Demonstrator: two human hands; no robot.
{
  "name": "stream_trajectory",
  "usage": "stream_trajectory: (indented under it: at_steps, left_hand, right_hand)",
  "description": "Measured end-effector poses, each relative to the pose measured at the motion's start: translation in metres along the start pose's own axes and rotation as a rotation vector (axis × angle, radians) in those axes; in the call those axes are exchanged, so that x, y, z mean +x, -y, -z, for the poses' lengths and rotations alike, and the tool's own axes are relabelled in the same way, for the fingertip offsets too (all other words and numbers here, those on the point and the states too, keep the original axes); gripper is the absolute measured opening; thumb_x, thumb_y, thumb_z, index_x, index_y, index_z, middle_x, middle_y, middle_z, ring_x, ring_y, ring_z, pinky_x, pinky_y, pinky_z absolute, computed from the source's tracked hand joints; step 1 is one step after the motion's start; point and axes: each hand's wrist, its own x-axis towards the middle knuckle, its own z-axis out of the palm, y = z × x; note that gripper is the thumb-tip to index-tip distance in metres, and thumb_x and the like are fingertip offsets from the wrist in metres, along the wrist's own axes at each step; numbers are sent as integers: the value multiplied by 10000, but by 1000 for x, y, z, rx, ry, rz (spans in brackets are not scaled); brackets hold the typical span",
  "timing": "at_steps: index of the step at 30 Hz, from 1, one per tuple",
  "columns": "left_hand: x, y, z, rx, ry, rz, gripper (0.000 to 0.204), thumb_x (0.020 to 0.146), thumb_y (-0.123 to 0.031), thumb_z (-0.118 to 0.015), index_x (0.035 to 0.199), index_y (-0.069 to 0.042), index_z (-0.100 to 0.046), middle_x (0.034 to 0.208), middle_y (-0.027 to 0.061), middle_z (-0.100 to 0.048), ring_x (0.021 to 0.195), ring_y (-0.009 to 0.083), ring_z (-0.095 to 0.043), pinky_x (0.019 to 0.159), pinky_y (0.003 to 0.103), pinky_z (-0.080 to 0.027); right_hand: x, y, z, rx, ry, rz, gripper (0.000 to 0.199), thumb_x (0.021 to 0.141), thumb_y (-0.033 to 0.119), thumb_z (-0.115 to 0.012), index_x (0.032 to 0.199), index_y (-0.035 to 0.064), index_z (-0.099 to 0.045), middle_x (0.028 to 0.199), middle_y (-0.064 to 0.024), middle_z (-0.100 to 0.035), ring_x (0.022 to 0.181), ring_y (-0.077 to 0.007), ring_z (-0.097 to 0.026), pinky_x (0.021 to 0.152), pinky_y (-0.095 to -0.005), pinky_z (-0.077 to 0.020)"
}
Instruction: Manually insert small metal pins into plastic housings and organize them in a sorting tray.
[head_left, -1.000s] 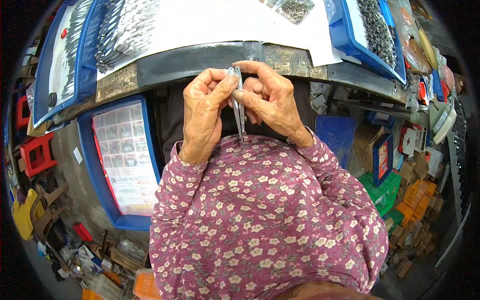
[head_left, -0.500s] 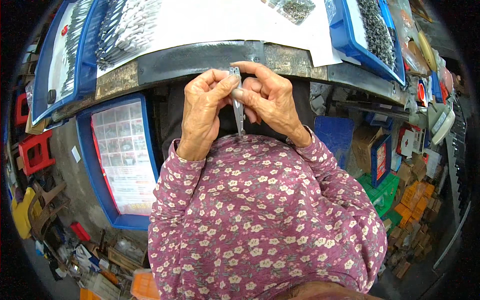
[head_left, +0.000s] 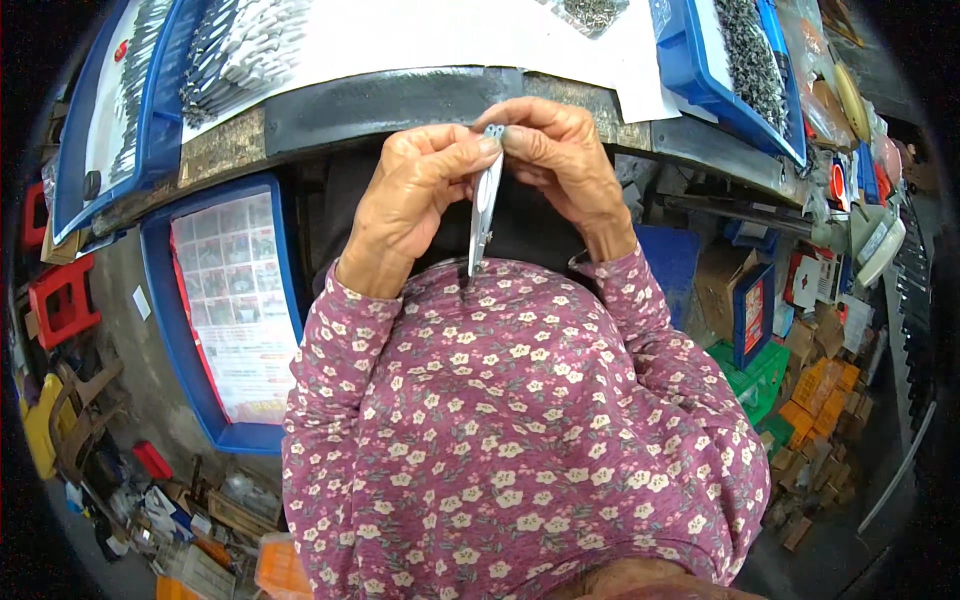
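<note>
A slim, tapered metal piece (head_left: 486,200) hangs between my hands, just in front of the table edge. Its wider upper end has two small round marks or holes, and its narrow end points down toward my body. My left hand (head_left: 415,190) pinches the upper end between thumb and fingers from the left. From the right, my right hand (head_left: 575,165) closes thumb and index finger on the same end. Several of the fingers behind the piece are hidden. Small bits stick out near its lower end, too small to make out.
On the table, a heap of pale and dark slim pieces (head_left: 260,50) lies left on white paper (head_left: 420,35). Blue trays (head_left: 150,130) stand at both sides; the right-hand tray (head_left: 688,75) holds small dark parts. A blue-framed tray (head_left: 290,270) sits below left.
Both hands have risen slightly and spread. The metal piece has turned, showing a broader pale face, and its upper end has shifted right. My right thumb has moved up to its top.
</note>
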Motion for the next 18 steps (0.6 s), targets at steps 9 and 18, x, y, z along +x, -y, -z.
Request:
stream_trajectory:
  at_steps: [9, 18]
  left_hand:
    - [8, -5, -10, 66, 53, -37, 146, 790, -167, -646, 759, -26, -621, 673, 14, -593, 576, 64, -539, 537, 178, -433]
    - [4, -10, -17, 210, 113, -93, 143, 783, -147, -656, 794, -15, -603, 651, -4, -571, 512, 35, -499, 449, 145, -388]
  right_hand:
    - [6, 5, 14, 157, 98, 68, 196, 843, 131, -573, 965, -21, -556, 857, -17, -568, 548, 1, -406, 430, -116, -277]
    - [19, 4, 37, 316, 68, 156, 236, 869, 108, -524, 1021, -73, -503, 868, -65, -544, 491, 7, -298, 406, -123, -246]
